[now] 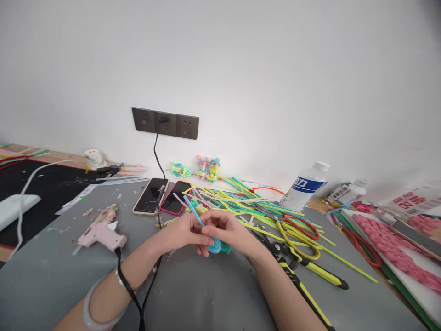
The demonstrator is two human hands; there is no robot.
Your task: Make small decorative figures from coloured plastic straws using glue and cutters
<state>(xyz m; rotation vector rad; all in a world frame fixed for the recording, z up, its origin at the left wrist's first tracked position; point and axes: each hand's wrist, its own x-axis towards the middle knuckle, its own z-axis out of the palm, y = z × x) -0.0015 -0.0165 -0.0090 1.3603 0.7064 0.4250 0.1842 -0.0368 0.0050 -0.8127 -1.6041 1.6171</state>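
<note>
Both hands meet over the middle of the grey table, around a blue pipe-cleaner piece (215, 245) with a round coiled end. My left hand (188, 232) pinches it from the left, fingers closed. From the right, my right hand (225, 227) has its thumb and fingers closed on the same piece. A straight light-blue stem (193, 209) slants up and left from between the fingers. Some teal fuzzy material (225, 248) shows beneath my right hand. The fingertips partly hide the piece.
A pink glue gun (103, 235) lies left, its black cord passing by my left forearm. Two phones (150, 196), loose pipe cleaners (241, 200), scissors (299, 230), yellow-black pliers (310, 266) and a bottle (305, 186) surround the hands. Small pipe-cleaner figures (208, 168) stand by the wall.
</note>
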